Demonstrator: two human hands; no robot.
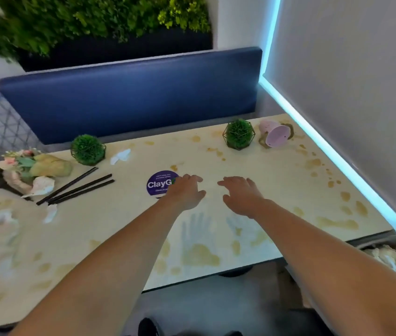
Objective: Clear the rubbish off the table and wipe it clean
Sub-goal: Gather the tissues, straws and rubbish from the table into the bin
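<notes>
**Both hands bare over a stained counter**

I see my left hand (187, 190) and right hand (240, 195) spread, each grip holding nothing, mid-counter (277, 180). Open room lies between them and the near edge. Black straws (78, 186) and crumpled tissues (120, 156) lie left; yellow-brown stains (337, 223) speckle the right.

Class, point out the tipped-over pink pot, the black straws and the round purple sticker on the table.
pink pot (275, 136), head view, on its pale underside.
black straws (78, 186), head view, middle of the bundle.
purple sticker (157, 185), head view, on the white lettering.
</notes>
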